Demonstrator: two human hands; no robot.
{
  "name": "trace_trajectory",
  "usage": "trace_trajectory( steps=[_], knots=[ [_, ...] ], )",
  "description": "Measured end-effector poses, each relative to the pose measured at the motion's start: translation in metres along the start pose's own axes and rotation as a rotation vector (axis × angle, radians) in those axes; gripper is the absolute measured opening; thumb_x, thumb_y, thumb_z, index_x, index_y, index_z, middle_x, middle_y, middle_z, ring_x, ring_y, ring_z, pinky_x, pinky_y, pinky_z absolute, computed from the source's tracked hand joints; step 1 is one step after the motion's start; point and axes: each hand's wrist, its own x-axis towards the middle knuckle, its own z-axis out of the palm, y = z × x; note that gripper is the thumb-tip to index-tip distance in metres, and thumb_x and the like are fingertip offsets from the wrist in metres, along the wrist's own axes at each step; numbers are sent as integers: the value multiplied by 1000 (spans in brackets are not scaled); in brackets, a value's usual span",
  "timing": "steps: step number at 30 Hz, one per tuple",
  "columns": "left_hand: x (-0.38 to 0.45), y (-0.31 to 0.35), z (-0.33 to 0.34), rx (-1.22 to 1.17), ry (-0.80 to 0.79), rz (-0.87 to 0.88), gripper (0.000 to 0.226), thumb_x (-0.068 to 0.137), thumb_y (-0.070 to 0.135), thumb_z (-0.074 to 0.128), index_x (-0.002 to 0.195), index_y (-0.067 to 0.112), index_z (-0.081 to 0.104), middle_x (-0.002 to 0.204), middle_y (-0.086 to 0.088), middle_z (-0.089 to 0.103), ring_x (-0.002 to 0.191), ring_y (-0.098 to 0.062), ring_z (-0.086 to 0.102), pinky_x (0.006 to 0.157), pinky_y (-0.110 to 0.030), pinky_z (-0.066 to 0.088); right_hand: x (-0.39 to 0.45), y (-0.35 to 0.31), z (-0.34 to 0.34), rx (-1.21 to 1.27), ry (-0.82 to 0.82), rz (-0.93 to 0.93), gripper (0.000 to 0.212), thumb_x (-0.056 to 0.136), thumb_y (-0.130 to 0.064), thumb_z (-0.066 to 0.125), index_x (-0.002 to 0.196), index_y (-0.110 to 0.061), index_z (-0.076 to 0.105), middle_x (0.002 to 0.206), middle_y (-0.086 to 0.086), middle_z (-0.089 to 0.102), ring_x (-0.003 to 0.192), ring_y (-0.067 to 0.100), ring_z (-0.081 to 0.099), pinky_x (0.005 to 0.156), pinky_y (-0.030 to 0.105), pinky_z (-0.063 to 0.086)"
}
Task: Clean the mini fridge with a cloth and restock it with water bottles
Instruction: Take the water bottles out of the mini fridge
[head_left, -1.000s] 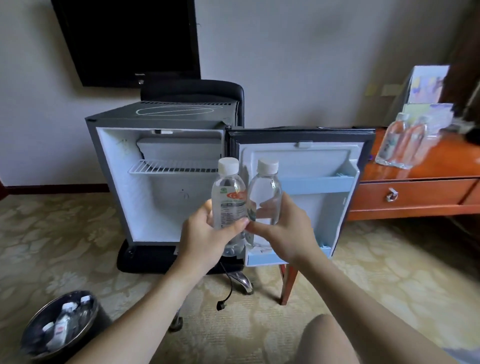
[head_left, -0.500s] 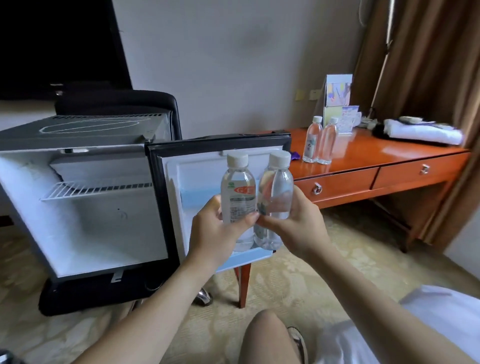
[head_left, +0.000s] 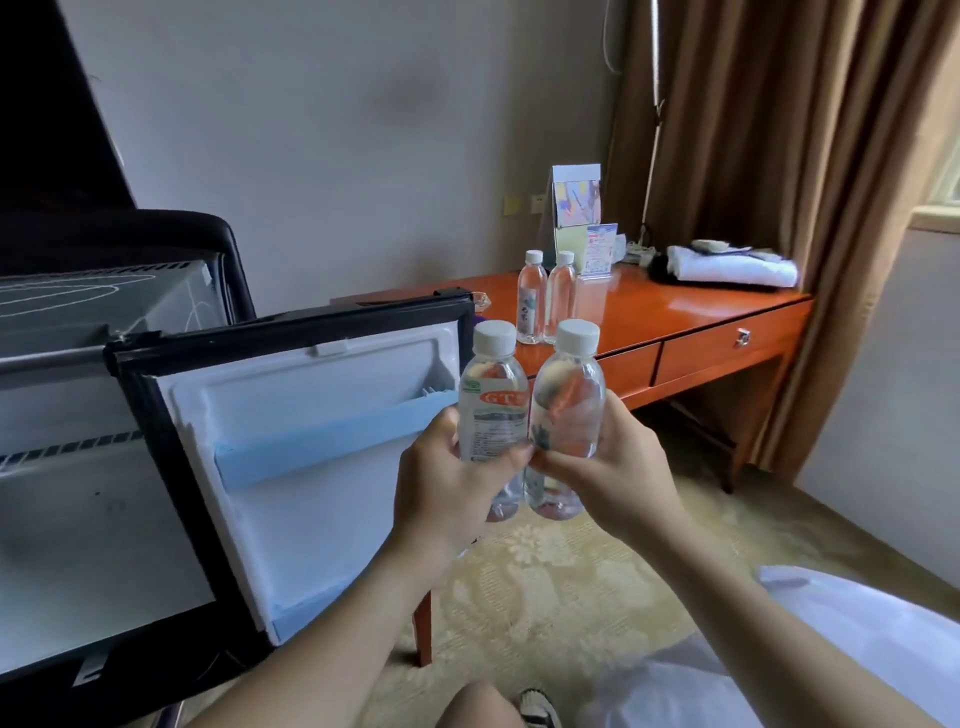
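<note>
restocking step. left hand wraps labelled clear plastic water bottle, right hand wraps second clear bottle, both upright, touching, beside open white mini fridge door. next, probably: lower bottles into blue door shelf.

Soft daylight came in from the window far right; the desk top shone with glare, edges bowed, focus mildly soft.

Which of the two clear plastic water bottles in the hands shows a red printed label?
The clear plastic bottle in the left hand, at: red lettering faces the camera. The right hand bottle shows no readable label.
</note>
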Motion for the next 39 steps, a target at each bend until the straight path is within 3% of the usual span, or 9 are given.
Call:
trace_trajectory(
  steps=[6,9,13,15,19,25,32,36,39],
  knots=[
    [32,-2,40,-56,-8,-5,26,77,38,83,93,34,63,84,25,70,75,2,70,70,-37,63,32,26,-14,-37,48,26,50,66,-42,86,106,-33,57,90,-15,70,77,-4,66,68,25,57],
    [52,-7,59,-61,9,-9,27,78,36,84,95,29,65,81,14,73,72,-1,71,64,-24,61,52,39,-16,-40,73,55,51,65,-41,87,107,-32,58,91,-14,70,78,-2,67,69,26,57],
    [84,-16,85,-78,25,-15,26,78,37,84,95,29,66,80,12,72,66,6,67,52,-10,49,85,59,-13,-95,117,77,54,65,-44,84,108,-28,56,95,-13,68,81,3,66,71,34,58],
    [102,-23,97,-74,38,-19,27,76,40,84,92,30,65,77,13,71,64,4,68,54,-14,53,103,71,-10,-107,136,101,54,65,-45,83,107,-26,55,93,-12,67,81,6,65,73,38,58],
    [143,-45,117,-41,57,-23,38,68,55,82,94,34,66,85,16,74,76,-4,72,71,-38,62,141,94,1,-109,165,137,54,63,-43,83,105,-26,55,92,-12,67,82,9,65,74,43,58],
    [190,-61,138,-38,108,-22,30,74,49,83,93,34,65,84,18,73,73,2,70,71,-35,62,190,116,16,-92,188,133,57,67,-44,84,112,-26,54,94,-14,66,82,5,64,70,30,55],
    [244,-73,157,-7,126,33,34,77,54,80,101,34,65,89,21,72,82,9,65,73,-24,57,244,136,30,-99,225,131,54,72,-39,83,112,-23,51,95,-12,65,83,9,64,71,34,56],
    [263,-91,163,5,151,40,35,78,51,80,103,31,65,92,18,72,86,3,66,78,-32,59,265,146,45,-152,220,141,52,72,-40,81,107,-19,48,91,-7,64,76,12,62,61,31,50],
    [274,-105,166,20,177,19,39,78,54,79,105,30,64,94,17,71,88,-3,66,81,-36,58,276,153,56,-168,194,145,50,74,-41,80,100,-19,44,82,-12,56,66,3,51,52,26,35]
  ],
)
